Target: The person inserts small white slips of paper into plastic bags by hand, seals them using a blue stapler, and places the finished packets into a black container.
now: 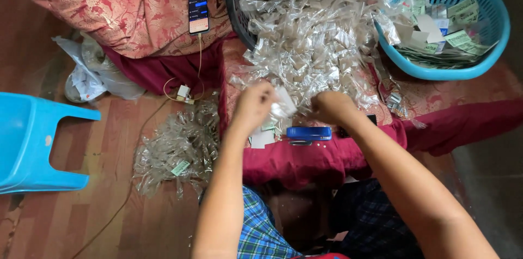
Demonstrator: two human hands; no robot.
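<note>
Clear plastic packet (283, 107) — small, crinkled, glossy — sits pinched in the left hand (253, 105); right hand (329, 107) grip clenched beside it.

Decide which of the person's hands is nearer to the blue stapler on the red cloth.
Right. The right hand is just above the blue stapler, almost over it. The left hand, holding a small clear packet, sits farther off, up and to the stapler's left.

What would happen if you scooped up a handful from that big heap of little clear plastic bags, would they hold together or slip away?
The clear bags look thin and crinkled, so they would probably flop and weigh very little. Their glossy film suggests that they slide over each other easily; a loose pile on the floor hints that they spill readily. The left hand seems to pinch one without effort.
</note>
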